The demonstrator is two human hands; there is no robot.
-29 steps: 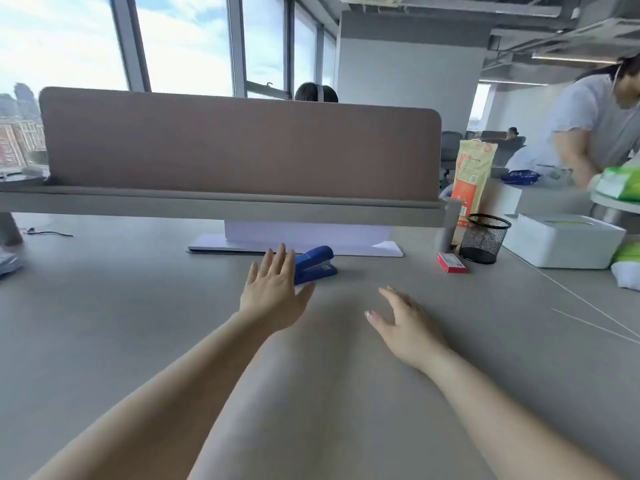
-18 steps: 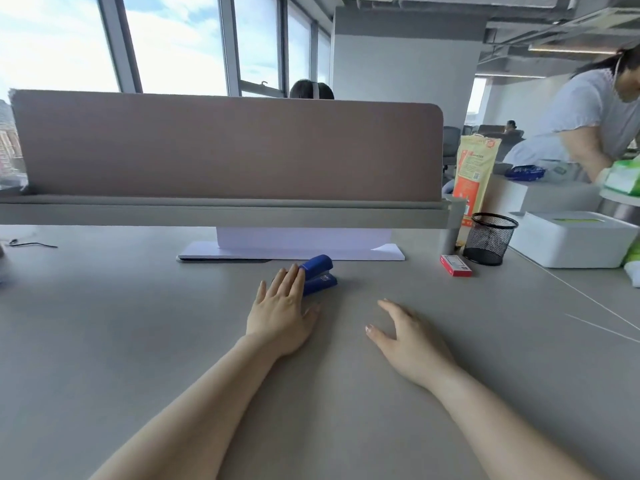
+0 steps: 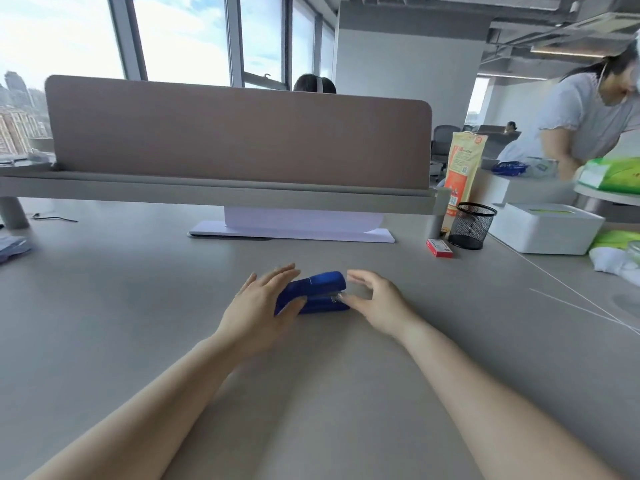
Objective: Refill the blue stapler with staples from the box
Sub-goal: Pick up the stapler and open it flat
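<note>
The blue stapler lies on the grey desk in front of me, nose pointing right. My left hand holds its rear end, fingers behind it and thumb across its near side. My right hand is at the stapler's front end with fingers spread and curved; its thumb tip touches the metal nose. The small red staple box lies closed on the desk further back on the right, apart from both hands.
A black mesh pen cup stands beside the red box, with a white lidded box and an orange bag nearby. A desk divider with a white sheet beneath it closes the back. Another person leans in at the far right.
The stapler has come nearer to me, drawn by my left hand, which now grips it. My right hand moved forward from the bare desk to the stapler's front end.
</note>
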